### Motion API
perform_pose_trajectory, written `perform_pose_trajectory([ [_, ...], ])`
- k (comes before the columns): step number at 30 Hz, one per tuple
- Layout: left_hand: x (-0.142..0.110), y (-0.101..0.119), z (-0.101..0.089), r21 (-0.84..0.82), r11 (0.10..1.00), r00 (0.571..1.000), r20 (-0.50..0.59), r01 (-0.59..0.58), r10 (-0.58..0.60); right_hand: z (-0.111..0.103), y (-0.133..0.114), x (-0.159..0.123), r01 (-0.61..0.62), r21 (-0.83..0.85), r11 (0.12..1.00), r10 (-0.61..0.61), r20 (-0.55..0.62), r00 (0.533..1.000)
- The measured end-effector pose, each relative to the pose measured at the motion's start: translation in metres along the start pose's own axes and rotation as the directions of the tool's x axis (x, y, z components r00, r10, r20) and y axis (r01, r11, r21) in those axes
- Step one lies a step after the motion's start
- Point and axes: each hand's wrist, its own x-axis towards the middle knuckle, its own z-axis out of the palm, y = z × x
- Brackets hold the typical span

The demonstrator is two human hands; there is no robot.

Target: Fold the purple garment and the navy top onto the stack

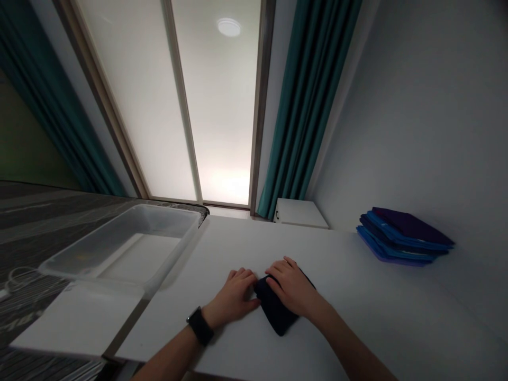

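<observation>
A small folded dark navy cloth lies on the white table in front of me. My right hand rests flat on top of it, fingers stretched out and pressing down. My left hand, with a black watch on the wrist, sits at the cloth's left edge, fingers curled and the thumb touching the cloth.
A stack of folded blue and purple cloths lies at the table's far right against the wall. A clear plastic bin stands at the left on a lower white board. A small white cabinet and teal curtains stand beyond.
</observation>
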Motion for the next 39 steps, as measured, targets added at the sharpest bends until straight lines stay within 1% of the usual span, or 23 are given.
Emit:
perform_pose_trajectory([
  [3,-0.001,-0.001,-0.001,-0.005,1.000,1.000,-0.008,0.008,-0.008,0.002,0.004,0.008,0.006,-0.047,0.999,-0.004,0.038,0.999],
  [5,-0.002,-0.001,-0.001,-0.011,1.000,1.000,-0.012,0.005,-0.005,0.003,0.005,0.007,0.008,-0.063,0.998,-0.006,0.020,1.000],
  [9,-0.002,0.000,-0.002,-0.012,1.000,1.000,-0.010,-0.008,0.007,0.004,0.005,0.001,0.010,-0.035,0.999,-0.010,0.004,1.000],
  [12,-0.001,-0.001,-0.002,-0.004,1.000,1.000,-0.008,-0.005,0.005,0.004,0.005,0.002,0.030,-0.046,0.999,-0.028,0.037,0.999],
  [17,-0.005,-0.003,-0.003,-0.011,1.000,1.000,-0.027,0.005,-0.005,0.004,0.008,0.008,0.068,-0.128,0.989,-0.058,0.082,0.995],
  [20,-0.014,0.000,-0.005,-0.005,0.999,0.996,-0.081,-0.043,0.042,0.006,0.012,0.006,0.051,-0.109,0.993,-0.045,0.053,0.998],
  [22,-0.023,0.004,-0.006,0.023,0.994,0.989,-0.098,-0.110,0.112,0.008,0.014,0.004,0.037,-0.086,0.996,-0.035,0.025,0.999],
  [24,-0.030,0.008,-0.006,0.063,0.978,0.976,-0.079,-0.196,0.201,0.009,0.015,0.003,0.036,-0.071,0.997,-0.036,0.009,0.999],
  [26,-0.033,0.010,-0.005,0.105,0.963,0.965,-0.052,-0.249,0.256,0.010,0.015,0.004,0.037,-0.070,0.997,-0.036,0.015,0.999],
  [27,-0.034,0.010,-0.004,0.120,0.962,0.966,-0.054,-0.246,0.254,0.010,0.014,0.004,0.035,-0.080,0.996,-0.033,0.024,0.999],
  [30,-0.031,0.008,-0.003,0.145,0.973,0.978,-0.080,-0.178,0.191,0.009,0.010,0.007,0.034,-0.145,0.989,-0.025,0.060,0.998],
  [31,-0.030,0.009,-0.003,0.155,0.973,0.980,-0.077,-0.172,0.186,0.008,0.009,0.008,0.039,-0.167,0.985,-0.028,0.069,0.997],
  [36,-0.031,0.020,-0.003,0.233,0.934,0.961,0.015,-0.271,0.275,0.006,0.005,0.014,0.076,-0.211,0.975,-0.055,0.103,0.993],
  [39,-0.037,0.030,-0.004,0.237,0.935,0.964,0.034,-0.264,0.264,0.006,0.007,0.016,0.077,-0.203,0.976,-0.055,0.109,0.993],
])
